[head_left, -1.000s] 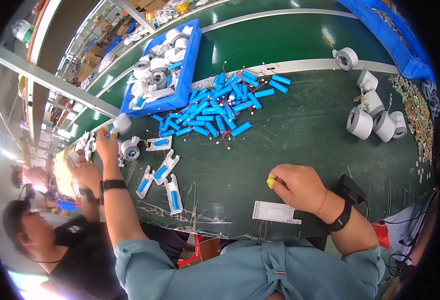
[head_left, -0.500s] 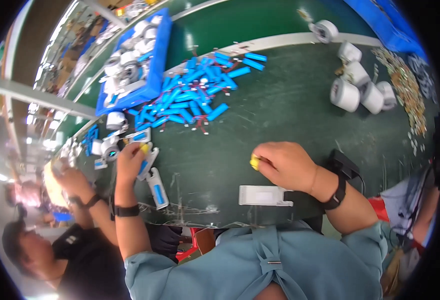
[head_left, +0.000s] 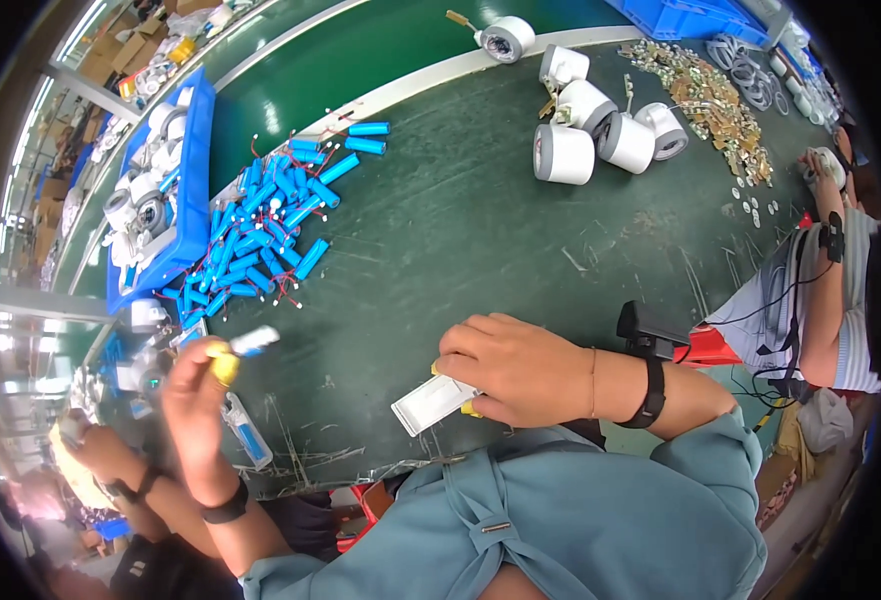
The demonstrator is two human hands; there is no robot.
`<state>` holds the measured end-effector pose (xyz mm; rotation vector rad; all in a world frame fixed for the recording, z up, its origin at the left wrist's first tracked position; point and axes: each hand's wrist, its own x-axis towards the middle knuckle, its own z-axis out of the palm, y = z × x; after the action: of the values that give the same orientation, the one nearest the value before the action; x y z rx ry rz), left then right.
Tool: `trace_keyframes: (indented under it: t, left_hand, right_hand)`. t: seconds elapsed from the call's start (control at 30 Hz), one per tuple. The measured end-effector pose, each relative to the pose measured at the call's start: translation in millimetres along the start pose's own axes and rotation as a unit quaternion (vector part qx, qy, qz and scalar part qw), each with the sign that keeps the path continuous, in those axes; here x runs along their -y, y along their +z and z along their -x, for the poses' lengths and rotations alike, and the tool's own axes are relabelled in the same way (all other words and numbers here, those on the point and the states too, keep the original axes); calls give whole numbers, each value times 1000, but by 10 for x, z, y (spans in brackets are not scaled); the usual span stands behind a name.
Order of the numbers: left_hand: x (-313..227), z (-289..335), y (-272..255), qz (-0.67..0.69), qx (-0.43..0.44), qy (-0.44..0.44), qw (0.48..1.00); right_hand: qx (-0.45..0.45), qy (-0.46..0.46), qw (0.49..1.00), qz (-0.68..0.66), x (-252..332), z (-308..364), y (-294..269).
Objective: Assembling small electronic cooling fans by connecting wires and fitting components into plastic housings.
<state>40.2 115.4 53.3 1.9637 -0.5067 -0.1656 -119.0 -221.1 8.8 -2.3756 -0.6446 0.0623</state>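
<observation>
My left hand [head_left: 195,400], with yellow finger covers on its tips, pinches one end of a small white casing with a blue cell [head_left: 256,342]; motion blurs it slightly. Just below that hand, another white casing with a blue battery [head_left: 247,432] lies on the bench. At the near edge my right hand [head_left: 520,370] grips a flat white rectangular casing [head_left: 432,404] by its right end, yellow finger covers showing at its sides. The casing lies slanted, and my fingers cover part of it.
Blue wired batteries [head_left: 270,215] are heaped beside a blue bin [head_left: 195,190] of white parts. White cylindrical housings [head_left: 563,155] and small metal pieces [head_left: 710,105] lie at the far right. A black device [head_left: 650,328] stands by my right wrist. Co-workers' arms [head_left: 825,270] flank me.
My view has turned right. My left hand has lifted a white casing with a blue cell from the group. My right hand has come down onto the flat white casing and tilted it.
</observation>
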Motion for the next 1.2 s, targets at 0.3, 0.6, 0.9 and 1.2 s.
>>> trace_keyframes:
  t: [0.3,0.6,0.9,1.2]
  left_hand:
    - [-82,-208,1084,-26,187,106,976]
    - [108,-197,1193,73,221,116,965]
    - [49,-180,1141,132,261,-53,955]
    - [122,-165,1185,134,216,-1,967]
  right_hand:
    - [-112,55,992,-11,-216,-51,-307]
    - [-332,427,838,-69,-834,-15,-1275]
    - [-291,379,813,-332,-734,-219,-1020]
    - [-159,239,792,-539,-145,-605,-328]
